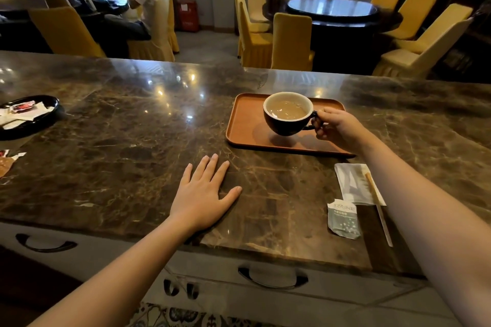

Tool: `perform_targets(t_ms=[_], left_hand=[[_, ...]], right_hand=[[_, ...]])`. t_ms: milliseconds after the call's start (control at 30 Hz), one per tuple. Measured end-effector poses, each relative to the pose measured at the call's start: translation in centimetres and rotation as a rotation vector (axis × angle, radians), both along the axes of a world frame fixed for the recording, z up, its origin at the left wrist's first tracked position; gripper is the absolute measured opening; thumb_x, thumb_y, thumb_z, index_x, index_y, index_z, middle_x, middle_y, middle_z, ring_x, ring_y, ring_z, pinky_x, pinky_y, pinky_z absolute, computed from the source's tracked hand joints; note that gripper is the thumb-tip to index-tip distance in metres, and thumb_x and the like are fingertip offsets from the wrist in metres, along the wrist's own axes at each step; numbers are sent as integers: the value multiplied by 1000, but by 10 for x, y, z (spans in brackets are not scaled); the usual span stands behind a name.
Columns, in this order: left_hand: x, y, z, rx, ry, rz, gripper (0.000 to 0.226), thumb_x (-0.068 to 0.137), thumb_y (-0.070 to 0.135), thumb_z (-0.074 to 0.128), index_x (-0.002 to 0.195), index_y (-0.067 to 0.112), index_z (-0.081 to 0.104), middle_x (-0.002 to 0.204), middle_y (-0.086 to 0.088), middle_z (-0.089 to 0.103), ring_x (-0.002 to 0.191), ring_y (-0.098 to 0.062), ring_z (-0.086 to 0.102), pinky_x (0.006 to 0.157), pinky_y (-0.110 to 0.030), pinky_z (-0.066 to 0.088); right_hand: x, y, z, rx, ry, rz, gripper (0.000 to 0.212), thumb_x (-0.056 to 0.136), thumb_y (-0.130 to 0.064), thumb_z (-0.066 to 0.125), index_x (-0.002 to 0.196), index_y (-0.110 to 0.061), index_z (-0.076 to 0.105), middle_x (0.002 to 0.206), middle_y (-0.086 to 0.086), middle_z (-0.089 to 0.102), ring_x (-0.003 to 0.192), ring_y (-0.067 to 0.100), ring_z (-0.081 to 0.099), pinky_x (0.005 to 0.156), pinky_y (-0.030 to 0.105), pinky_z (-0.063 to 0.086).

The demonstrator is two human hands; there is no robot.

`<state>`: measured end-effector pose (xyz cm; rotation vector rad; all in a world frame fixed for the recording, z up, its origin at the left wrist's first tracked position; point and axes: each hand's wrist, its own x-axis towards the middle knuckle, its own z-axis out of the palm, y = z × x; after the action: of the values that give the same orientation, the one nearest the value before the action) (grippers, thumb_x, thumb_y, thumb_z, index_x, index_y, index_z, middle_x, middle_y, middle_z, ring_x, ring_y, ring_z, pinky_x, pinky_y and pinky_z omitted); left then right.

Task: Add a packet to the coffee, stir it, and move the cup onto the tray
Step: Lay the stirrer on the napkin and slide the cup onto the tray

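- The worktop (119,141) in front of you is dark polished marble, and everything for the task sits on its right half
- The tray (245,125) lies flat on the worktop past your right forearm, long side running left to right, with its near rim towards you
- Your right hand (337,129) reaches over the tray's right end, its grip clamped on the handle of the cup (288,114); the handle points right, into your fingers
- The cup is directly above the tray, roughly at its middle, and looks to be held just clear of the surface: a shadow shows on the tray underneath it, so I judge it not yet set down
- The coffee inside is pale and milky, which suggests the packet went in and the stirring is done; only the placing is left
- What the coming move turns on: the cup is already over the tray, so the way to go is straight down, not sideways; keep the rim level as you lower, as the coffee sits fairly high
- Your left hand (203,194) rests flat on the worktop, fingers spread apart and holding nothing, well left of the tray; the right hand is the one on the job
- Near your right forearm lie a torn packet (342,218), a napkin (350,183) and a stir stick (378,207) across it, all clear of the tray
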<state>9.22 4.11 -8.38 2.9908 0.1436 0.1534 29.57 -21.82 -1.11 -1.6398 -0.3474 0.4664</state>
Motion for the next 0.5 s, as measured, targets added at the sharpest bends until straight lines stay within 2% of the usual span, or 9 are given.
perform_targets(t_ms=[500], left_hand=[[-1, -2, 2, -3, -1, 19, 76, 76, 74, 1, 141, 35, -4, 149, 9, -12, 132, -3, -20, 109, -35, -14]], right_hand=[[35, -1, -14, -17, 11, 17, 23, 95, -24, 42, 78, -10, 50, 75, 5, 49, 60, 13, 43, 59, 23, 38]])
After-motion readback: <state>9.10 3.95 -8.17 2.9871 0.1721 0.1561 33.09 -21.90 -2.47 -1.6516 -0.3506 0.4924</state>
